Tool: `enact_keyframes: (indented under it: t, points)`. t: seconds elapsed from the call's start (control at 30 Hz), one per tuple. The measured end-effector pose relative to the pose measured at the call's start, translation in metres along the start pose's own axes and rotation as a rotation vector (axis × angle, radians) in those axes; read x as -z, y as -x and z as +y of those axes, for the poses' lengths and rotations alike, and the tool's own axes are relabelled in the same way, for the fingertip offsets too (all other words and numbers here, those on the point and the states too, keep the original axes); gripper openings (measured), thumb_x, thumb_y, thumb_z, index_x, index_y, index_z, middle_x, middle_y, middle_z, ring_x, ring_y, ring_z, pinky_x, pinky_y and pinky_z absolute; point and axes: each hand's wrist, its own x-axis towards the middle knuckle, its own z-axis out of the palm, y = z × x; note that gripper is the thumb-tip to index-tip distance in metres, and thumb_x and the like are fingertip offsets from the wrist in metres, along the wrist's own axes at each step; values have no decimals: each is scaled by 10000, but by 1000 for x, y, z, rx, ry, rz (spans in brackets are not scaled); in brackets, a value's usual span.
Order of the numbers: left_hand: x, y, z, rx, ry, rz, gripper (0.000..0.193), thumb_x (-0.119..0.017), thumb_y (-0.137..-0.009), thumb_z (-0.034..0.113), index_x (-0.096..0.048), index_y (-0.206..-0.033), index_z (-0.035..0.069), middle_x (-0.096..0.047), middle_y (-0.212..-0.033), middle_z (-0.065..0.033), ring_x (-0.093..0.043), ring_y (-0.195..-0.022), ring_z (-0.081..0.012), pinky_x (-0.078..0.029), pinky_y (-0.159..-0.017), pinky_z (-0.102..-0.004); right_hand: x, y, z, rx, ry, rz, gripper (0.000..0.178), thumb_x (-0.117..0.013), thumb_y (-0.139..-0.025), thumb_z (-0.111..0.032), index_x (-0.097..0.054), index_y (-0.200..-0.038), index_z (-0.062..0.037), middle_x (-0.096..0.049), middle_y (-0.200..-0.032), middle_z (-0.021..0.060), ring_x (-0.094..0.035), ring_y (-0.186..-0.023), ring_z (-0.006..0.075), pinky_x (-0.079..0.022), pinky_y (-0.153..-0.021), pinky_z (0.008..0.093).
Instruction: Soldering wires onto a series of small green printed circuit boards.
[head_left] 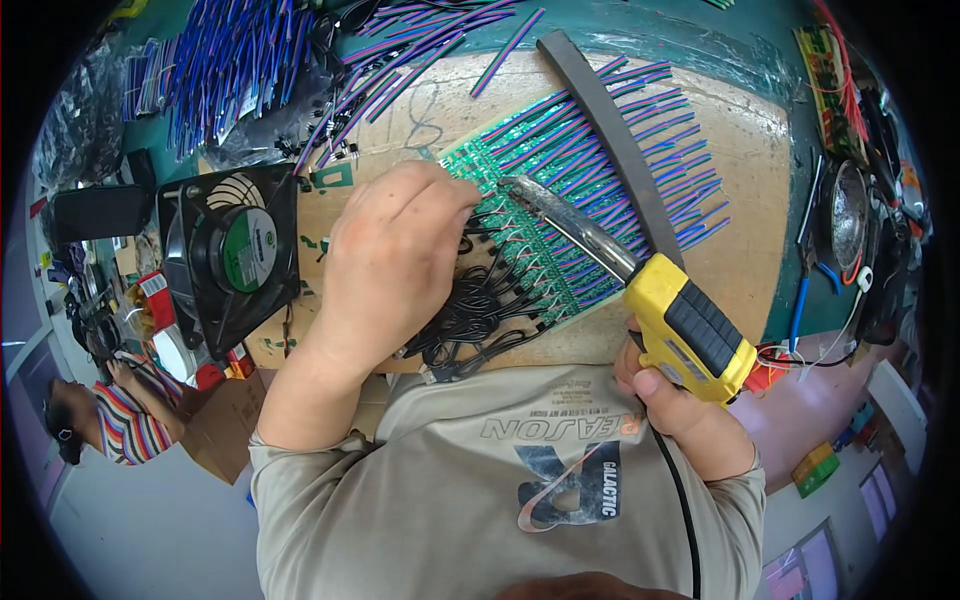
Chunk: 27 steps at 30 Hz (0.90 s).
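My right hand point(665, 395) grips a yellow and black soldering gun point(695, 325). Its metal nozzle points up and left, with the tip over the upper left of a green circuit board panel point(480, 160). Close to that tip, my left hand point(390, 250) is closed, fingertips pinched at the board's left edge; what they pinch is hidden. Black cables point(480, 305) lie bundled below the left hand, several with ends along the board's near edge. Blue, pink and black striped wire strips point(680, 150) fan out from the far side, and a dark grey bar point(615, 135) lies across them.
The panel rests on a wooden board point(750, 160). A black fan point(235, 250) stands to the left, near a pile of striped wires point(235, 75). Blue-handled pliers point(805, 300) and a round metal dish point(847, 215) sit right. Another person point(130, 420) is at far left.
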Motion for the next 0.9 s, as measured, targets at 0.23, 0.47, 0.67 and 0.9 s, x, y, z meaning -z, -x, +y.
enact_keyframes:
  t: [0.23,0.47,0.67,0.9]
  points:
    - [-7,3,-4,-30,-25,51,145,-668,-771,17,-642,-903,69,-614,-856,-70,-616,-831,-269,-464,-718,-379,-3,-5,-7,-39,-50,28,568,-725,-832,-312,-447,-1213,4,-474,-647,29,-455,-558,137,-403,-526,287]
    - [-7,3,-5,-43,-21,54,152,-668,-765,10,-642,-906,63,-609,-844,-70,-613,-819,-266,-462,-714,-375,-4,-3,-5,-51,-55,63,520,-726,-831,-294,-457,-1167,-2,-471,-656,29,-438,-545,133,-385,-509,281]
    - [-5,2,-2,-33,-29,36,104,-649,-808,-2,-651,-901,43,-624,-863,-108,-623,-809,-290,-494,-703,-360,-7,-7,-8,-38,-90,85,507,-722,-828,-287,-459,-1150,2,-469,-653,34,-436,-536,132,-383,-498,274]
    - [-6,2,-2,-36,-21,43,103,-650,-805,-3,-649,-899,40,-623,-859,-110,-623,-807,-291,-493,-703,-361,-6,-6,-6,-4,-101,80,579,-720,-819,-300,-450,-1226,11,-452,-640,21,-420,-517,120,-379,-481,268]
